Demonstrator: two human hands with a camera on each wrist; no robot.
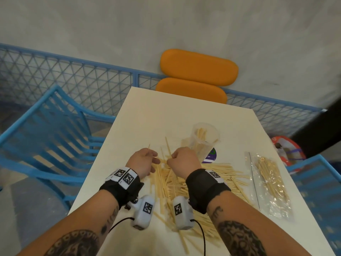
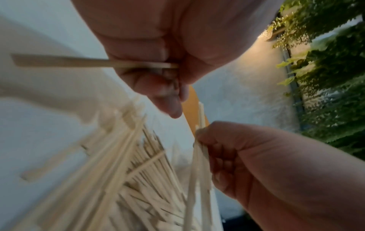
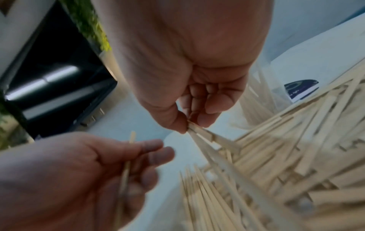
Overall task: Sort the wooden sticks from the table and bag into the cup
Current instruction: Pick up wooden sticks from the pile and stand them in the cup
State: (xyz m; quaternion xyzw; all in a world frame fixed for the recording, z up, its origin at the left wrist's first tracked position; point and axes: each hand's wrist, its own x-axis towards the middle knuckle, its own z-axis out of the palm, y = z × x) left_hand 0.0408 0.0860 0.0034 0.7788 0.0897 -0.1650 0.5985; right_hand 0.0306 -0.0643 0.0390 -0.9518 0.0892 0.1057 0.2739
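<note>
The wooden sticks lie in a loose heap on the table, with more in the bag to the right. The left hand has its grip pinched on a single stick; the right hand pinches several by their ends. They look light, stiff and thin, best taken near one end. The cup stands just beyond the right hand, with free table behind it.
</note>
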